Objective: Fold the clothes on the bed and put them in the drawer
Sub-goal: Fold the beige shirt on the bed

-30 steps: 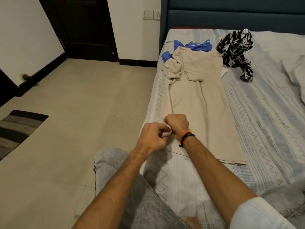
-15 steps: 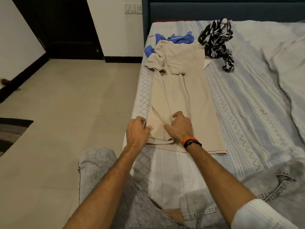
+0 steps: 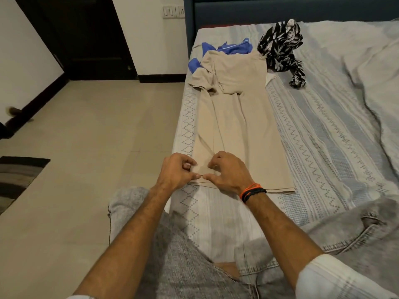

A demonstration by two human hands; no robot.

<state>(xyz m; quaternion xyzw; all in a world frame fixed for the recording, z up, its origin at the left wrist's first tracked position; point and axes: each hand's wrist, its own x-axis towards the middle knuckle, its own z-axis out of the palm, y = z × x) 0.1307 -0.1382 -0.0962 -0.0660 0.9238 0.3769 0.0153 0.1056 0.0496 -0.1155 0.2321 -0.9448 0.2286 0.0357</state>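
Note:
A long beige garment (image 3: 235, 126) lies stretched lengthwise along the left side of the bed (image 3: 323, 137), folded narrow, its sleeve bunched at the far end. My left hand (image 3: 176, 171) pinches the near left corner of its hem. My right hand (image 3: 228, 172), with orange and black bands at the wrist, pinches the hem right beside it, thumbs almost touching. A blue garment (image 3: 233, 48) peeks out from under the beige one's far end. A black-and-white patterned garment (image 3: 280, 46) lies crumpled to the right of it.
A grey blanket (image 3: 371, 67) is heaped on the bed's right side. The blue headboard (image 3: 280, 9) stands at the far end. Tiled floor (image 3: 97, 137) lies left of the bed, with a dark doorway (image 3: 75, 35) beyond and a striped mat (image 3: 17, 175) at the left edge.
Both hands have closed in on the near left corner of the beige hem and now pinch it side by side; half a second ago the right hand lay flatter on the cloth.

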